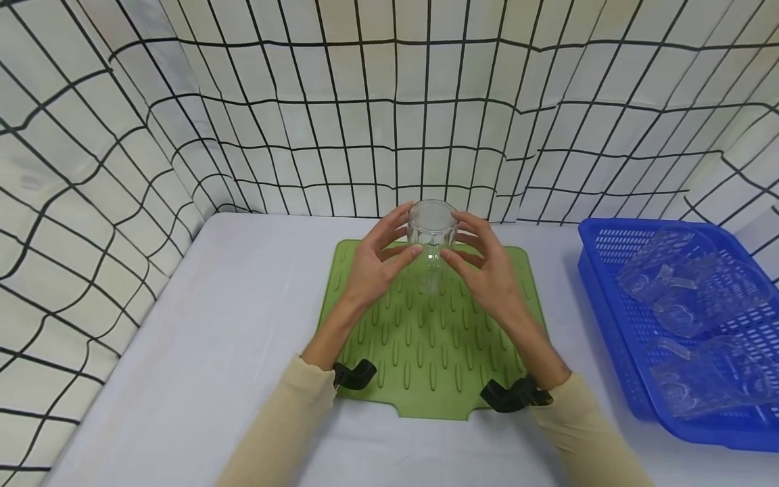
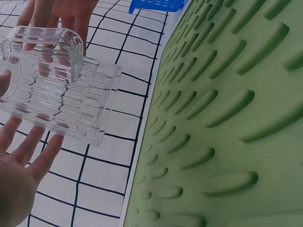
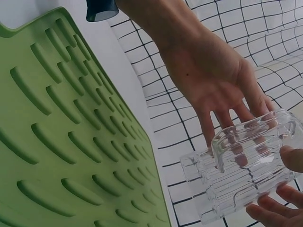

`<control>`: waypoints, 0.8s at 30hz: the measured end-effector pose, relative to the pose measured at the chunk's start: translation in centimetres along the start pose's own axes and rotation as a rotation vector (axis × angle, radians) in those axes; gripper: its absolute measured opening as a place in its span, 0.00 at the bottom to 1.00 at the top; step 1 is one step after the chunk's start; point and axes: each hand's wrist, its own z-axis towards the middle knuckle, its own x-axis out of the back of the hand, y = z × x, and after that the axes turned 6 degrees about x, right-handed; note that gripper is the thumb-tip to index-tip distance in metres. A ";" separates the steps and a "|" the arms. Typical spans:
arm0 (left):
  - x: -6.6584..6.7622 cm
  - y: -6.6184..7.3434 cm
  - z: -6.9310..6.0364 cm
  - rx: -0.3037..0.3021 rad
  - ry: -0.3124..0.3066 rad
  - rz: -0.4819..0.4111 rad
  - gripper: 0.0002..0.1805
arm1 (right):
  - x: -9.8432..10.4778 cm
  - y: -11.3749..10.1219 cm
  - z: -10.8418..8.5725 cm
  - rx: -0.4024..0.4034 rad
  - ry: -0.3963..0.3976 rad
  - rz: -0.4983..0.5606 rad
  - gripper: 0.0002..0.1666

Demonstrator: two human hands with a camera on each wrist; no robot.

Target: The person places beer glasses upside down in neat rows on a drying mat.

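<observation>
Cloth-sided tabletop booth [image 1: 79, 203] (home or lab, unclear), black-gridded white drapes [image 1: 377, 122], white table [image 1: 201, 338]

Colourless mug [image 1: 432, 233]; green mat [image 1: 432, 404]; blue basket [image 1: 610, 338]; beige sleeves [image 1: 282, 426]; white backdrop [image 1: 377, 125], black grid.

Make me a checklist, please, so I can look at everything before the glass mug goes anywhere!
1. Left hand and right hand both holding the clear mug: ok.
2. Mug lifted off the green mat: ok, the wrist views show a gap.
3. Mat lying flat on the white table: ok.
4. Other mugs inside the blue basket, away from the hands: ok.
5. Mug dry: cannot tell.
6. Mug without tiny cracks: cannot tell.
</observation>
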 end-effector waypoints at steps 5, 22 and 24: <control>0.5 -0.2 0.1 -0.011 0.008 0.041 0.38 | -0.6 0.2 0.4 -0.002 0.009 0.007 0.38; 2.5 -0.5 -0.3 -0.003 0.041 0.094 0.37 | -2.7 0.2 1.2 0.015 0.028 0.058 0.38; 2.7 -0.5 -0.3 -0.002 0.041 0.091 0.37 | -3.0 0.3 1.3 0.018 0.031 0.054 0.38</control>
